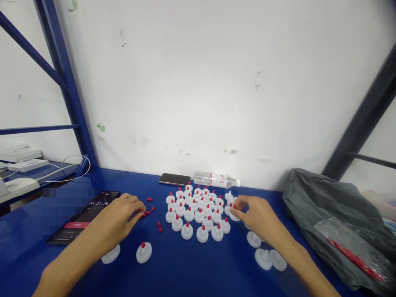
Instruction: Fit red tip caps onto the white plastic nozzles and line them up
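Observation:
On the blue table, several white round caps with red tips (pixel 202 234) stand in a cluster between my hands. My left hand (pixel 128 212) is at the left, its thumb and fingers pinched over small red pieces (pixel 148 213); what they hold is too small to make out. At the right edge of the cluster, my right hand (pixel 249 210) closes its fingertips on a red-tipped white cap (pixel 234 215). Plain white caps (pixel 263 259) lie below my right forearm. One red-tipped cap (pixel 144 252) sits apart near the front, beside a white cap (pixel 110 255) partly under my left forearm.
A phone with a running timer (pixel 89 218) lies at the left, partly behind my left forearm. Against the wall are a dark phone (pixel 174 179) and a clear bottle (pixel 216 180). A dark plastic bag (pixel 315 214), with a clear bag of red pieces (pixel 352 251) on it, fills the right side.

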`<state>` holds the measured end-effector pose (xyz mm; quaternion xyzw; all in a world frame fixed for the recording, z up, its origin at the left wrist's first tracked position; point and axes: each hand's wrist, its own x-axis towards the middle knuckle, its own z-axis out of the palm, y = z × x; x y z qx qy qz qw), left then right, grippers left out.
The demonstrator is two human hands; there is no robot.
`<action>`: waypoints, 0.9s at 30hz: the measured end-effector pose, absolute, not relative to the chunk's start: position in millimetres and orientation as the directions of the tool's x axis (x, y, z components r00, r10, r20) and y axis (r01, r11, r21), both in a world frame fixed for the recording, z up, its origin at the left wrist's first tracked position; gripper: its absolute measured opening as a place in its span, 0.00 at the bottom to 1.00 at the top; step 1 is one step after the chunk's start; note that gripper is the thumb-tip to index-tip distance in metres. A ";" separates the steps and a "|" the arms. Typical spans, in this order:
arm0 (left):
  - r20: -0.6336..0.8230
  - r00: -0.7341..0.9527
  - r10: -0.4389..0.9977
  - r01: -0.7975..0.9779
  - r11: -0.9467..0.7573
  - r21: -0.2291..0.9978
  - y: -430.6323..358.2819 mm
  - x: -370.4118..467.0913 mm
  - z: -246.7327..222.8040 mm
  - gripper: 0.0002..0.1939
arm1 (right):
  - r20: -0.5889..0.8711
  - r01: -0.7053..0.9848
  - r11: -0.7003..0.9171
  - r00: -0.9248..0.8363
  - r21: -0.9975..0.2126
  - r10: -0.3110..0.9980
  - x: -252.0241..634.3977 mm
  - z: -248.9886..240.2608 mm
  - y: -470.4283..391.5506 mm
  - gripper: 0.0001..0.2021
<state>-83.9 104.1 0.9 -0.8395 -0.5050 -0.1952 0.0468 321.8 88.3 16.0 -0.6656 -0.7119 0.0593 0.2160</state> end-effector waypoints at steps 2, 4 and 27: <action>0.331 0.438 0.836 0.856 -0.500 0.131 106.7 -84.4 -3.0 0.15 | 0.183 0.919 0.090 -0.020 -0.385 0.983 321.3 14.7 88.4 0.05; 0.293 0.451 0.843 0.853 -0.504 0.137 107.7 -82.8 -5.2 0.15 | 0.186 0.913 0.097 -0.024 -0.397 0.982 321.2 12.2 89.4 0.03; 0.312 0.594 0.742 0.717 -0.664 0.213 97.9 -55.5 -8.7 0.15 | 0.363 0.955 0.082 0.028 -0.285 0.931 340.0 8.8 94.0 0.16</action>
